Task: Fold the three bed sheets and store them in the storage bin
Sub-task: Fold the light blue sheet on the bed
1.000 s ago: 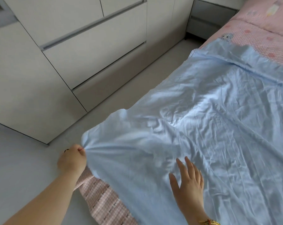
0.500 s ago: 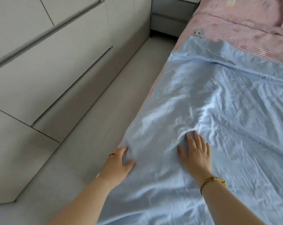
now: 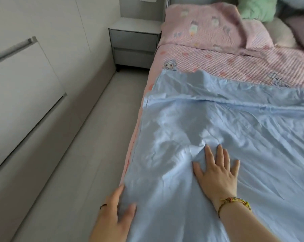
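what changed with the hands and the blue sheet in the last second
The left hand let go of the sheet corner it had pinched out over the floor. That edge now lies along the side of the bed, and the hand rests open on it. The right hand slid forward up the sheet. Unchanged: the sheet lies spread on the bed, with the right hand flat on it.

Grey nightstand [image 3: 134, 41] beside the pink bedspread [image 3: 235, 63], green pillow [image 3: 257, 7], white cabinets [image 3: 22, 81]
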Demonstrator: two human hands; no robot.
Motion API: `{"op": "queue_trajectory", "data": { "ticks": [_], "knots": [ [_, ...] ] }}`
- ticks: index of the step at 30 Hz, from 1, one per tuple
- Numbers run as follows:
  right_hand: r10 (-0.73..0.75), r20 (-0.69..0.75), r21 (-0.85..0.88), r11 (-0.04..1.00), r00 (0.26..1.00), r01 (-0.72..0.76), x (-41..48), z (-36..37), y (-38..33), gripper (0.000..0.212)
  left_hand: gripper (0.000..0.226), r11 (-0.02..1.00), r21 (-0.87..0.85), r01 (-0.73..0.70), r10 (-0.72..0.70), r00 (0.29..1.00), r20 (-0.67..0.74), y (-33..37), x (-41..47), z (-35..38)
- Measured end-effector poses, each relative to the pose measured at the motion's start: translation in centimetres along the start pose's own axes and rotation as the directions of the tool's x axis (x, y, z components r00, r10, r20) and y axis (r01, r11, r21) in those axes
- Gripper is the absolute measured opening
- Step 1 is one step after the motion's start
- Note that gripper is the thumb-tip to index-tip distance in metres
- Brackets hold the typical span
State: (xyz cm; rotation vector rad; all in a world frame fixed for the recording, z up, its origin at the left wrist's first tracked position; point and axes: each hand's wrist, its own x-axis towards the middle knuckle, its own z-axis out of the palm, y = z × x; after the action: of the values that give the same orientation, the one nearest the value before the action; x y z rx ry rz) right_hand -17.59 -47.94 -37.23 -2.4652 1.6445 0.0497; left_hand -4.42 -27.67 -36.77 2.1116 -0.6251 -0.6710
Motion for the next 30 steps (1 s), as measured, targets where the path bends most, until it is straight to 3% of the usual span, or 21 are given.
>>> {"op": "queue_trajectory", "data": {
  "ticks": [3, 7, 10, 13, 16, 18, 20, 23, 26, 30],
  "knots": [
    [-0.011, -0.187, 0.028, 0.999, 0.982, 0.017, 2.4, 2.5, 0.5, 0.076, 0.055, 0.991, 0.011, -0.132, 0.132, 0.991, -0.023, 2.8, 8.0, 2.8],
    [-0.042, -0.299, 0.121, 0.989, 0.953, 0.082, 3.6, 3.9, 1.3, 0.064, 0.046, 0.949, 0.095, -0.301, 0.311, 0.944, -0.11, 9.2, 18.8, 6.1],
    [-0.027, -0.418, 0.172, 0.979, 0.908, 0.108, 3.9, 5.0, 1.5, 0.065, 0.051, 0.959, 0.104, -0.264, 0.276, 0.954, -0.116, 13.7, 27.0, 8.3],
    [-0.04, -0.474, 0.149, 0.981, 0.88, 0.124, 4.1, 5.6, 1.6, 0.065, 0.056, 0.982, 0.122, -0.147, 0.172, 0.958, -0.228, 16.8, 32.3, 8.8],
    [-0.045, -0.477, 0.137, 0.983, 0.878, 0.125, 4.0, 5.6, 1.5, 0.066, 0.057, 0.995, 0.095, 0.002, 0.014, 0.987, -0.161, 17.4, 34.6, 8.7],
    [-0.044, -0.477, 0.123, 0.986, 0.878, 0.116, 4.0, 5.4, 1.6, 0.066, 0.041, 0.995, 0.1, 0.013, -0.003, 0.995, -0.104, 16.9, 35.0, 8.9],
    [-0.044, -0.47, 0.097, 0.99, 0.882, 0.102, 4.0, 5.4, 1.7, 0.066, 0.02, 0.99, 0.135, -0.047, 0.067, 0.987, -0.149, 16.5, 34.8, 9.1],
    [-0.056, -0.467, 0.066, 0.993, 0.882, 0.098, 3.9, 5.3, 1.7, 0.066, 0.04, 0.976, 0.155, -0.151, 0.182, 0.961, -0.209, 17.1, 34.0, 9.1],
    [-0.041, -0.48, 0.082, 0.992, 0.876, 0.091, 3.8, 4.9, 1.5, 0.064, 0.046, 0.929, 0.206, -0.306, 0.359, 0.88, -0.31, 18.4, 32.9, 8.4],
    [-0.026, -0.481, 0.086, 0.993, 0.876, 0.077, 3.8, 4.8, 1.5, 0.062, 0.045, 0.897, 0.011, -0.441, 0.423, 0.852, -0.307, 21.0, 32.7, 7.6]
  ]
}}
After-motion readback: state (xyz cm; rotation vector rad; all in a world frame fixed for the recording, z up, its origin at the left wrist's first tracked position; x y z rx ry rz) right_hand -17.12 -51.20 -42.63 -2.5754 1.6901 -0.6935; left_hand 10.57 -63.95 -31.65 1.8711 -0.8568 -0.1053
